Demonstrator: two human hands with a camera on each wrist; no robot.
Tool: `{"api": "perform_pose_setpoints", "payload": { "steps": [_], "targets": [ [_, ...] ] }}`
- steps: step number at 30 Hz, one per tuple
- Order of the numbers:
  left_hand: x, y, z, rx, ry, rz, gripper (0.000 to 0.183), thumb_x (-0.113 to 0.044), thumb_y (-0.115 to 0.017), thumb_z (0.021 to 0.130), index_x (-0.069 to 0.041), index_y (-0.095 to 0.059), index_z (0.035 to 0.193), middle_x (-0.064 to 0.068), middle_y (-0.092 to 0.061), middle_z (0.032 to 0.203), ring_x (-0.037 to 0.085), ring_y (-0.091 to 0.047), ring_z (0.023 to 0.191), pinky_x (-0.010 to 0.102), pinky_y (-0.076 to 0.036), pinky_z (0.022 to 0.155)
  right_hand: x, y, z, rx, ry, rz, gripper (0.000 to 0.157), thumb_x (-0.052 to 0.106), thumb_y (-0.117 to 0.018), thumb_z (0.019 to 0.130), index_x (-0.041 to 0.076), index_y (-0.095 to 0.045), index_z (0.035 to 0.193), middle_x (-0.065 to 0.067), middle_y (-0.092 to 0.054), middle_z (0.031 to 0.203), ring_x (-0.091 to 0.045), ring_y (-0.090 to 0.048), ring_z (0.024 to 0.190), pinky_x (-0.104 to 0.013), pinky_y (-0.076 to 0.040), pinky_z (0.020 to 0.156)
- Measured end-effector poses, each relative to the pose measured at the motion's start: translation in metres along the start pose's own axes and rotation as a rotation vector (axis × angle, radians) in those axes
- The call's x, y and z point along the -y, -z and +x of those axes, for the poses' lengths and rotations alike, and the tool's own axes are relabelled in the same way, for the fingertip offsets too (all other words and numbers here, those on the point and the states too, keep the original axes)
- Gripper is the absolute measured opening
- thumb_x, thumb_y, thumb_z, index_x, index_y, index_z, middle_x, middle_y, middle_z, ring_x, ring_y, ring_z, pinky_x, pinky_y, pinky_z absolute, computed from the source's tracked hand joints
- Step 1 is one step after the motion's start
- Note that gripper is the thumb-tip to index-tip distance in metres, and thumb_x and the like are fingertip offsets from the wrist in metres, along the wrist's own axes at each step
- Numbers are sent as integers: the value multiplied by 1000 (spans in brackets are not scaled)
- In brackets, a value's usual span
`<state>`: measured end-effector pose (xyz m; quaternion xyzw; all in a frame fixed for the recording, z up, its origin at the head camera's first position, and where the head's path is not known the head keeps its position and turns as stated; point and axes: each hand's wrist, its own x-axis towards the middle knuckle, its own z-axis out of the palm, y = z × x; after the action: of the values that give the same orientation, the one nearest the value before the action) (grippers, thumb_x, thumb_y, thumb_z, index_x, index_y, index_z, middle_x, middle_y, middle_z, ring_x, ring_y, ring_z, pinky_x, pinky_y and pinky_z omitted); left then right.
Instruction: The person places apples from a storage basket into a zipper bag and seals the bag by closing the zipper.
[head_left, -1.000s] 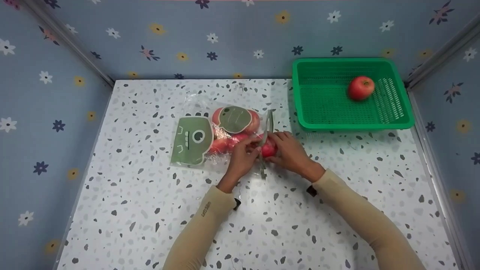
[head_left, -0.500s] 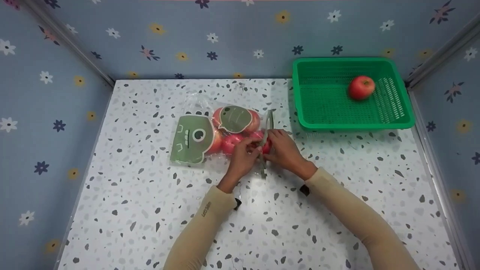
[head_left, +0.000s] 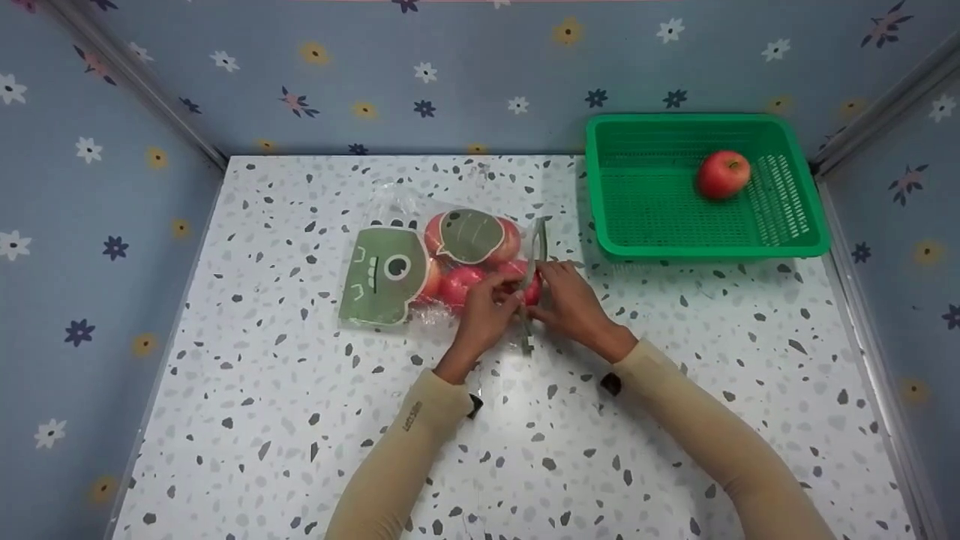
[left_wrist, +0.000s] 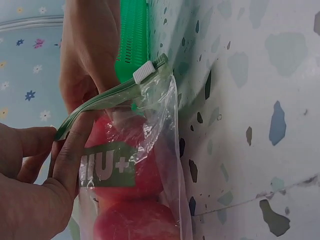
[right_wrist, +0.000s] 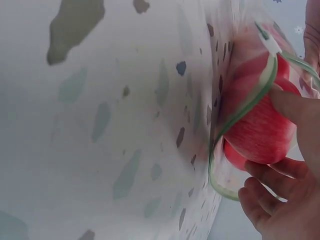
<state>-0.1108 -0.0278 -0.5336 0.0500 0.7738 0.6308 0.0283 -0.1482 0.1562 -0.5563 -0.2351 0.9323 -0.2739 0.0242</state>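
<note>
A clear zip bag (head_left: 382, 281) with a green monster print lies flat, its mouth to the right and several red apples inside. My left hand (head_left: 484, 315) pinches the upper side of the bag's green-edged mouth between thumb and fingers. At that mouth my right hand (head_left: 576, 304) holds an apple (right_wrist: 262, 125), thumb on one side and fingers on the other, partly within the opening. In the left wrist view, apples (left_wrist: 135, 220) press against the plastic near my left hand (left_wrist: 35, 185). A white zip slider (left_wrist: 144, 72) sits near one end of the seal.
A green basket (head_left: 709, 253) stands at the back right with one red apple (head_left: 724, 175) in it. Flower-patterned walls (head_left: 480, 75) close off the back and both sides of the white speckled table (head_left: 525, 450).
My right hand has moved slightly left, bringing its apple further into the bag's mouth. Apples inside the bag have shifted left. The left hand keeps its grip at the edge.
</note>
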Motion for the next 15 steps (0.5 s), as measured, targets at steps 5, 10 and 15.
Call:
{"api": "perform_pose_setpoints", "payload": {
  "steps": [5,10,15],
  "targets": [
    [0,0,-1,-13,-13,-18,25,7,-65,98,8,-70,123,22,-70,109,28,-70,89,29,-61,72,5,-6,3,-11,24,5,51,21,-85,90,2,-62,131,-17,-66,124,-36,-55,117,-49,-52,96],
    [0,1,-1,-15,-15,-15,25,7,-66,98,8,-70,123,22,-70,112,30,-70,93,31,-62,78,6,-6,2,12,15,-7,51,22,-83,92,3,-61,134,-14,-67,120,-34,-55,123,-48,-51,101],
    [0,2,-1,-14,-4,2,25,6,-66,99,6,-70,123,22,-71,111,30,-71,94,32,-63,79,4,-4,-1,5,44,-61,50,22,-81,94,4,-60,136,-14,-67,128,-35,-55,127,-49,-50,107]
  ]
}}
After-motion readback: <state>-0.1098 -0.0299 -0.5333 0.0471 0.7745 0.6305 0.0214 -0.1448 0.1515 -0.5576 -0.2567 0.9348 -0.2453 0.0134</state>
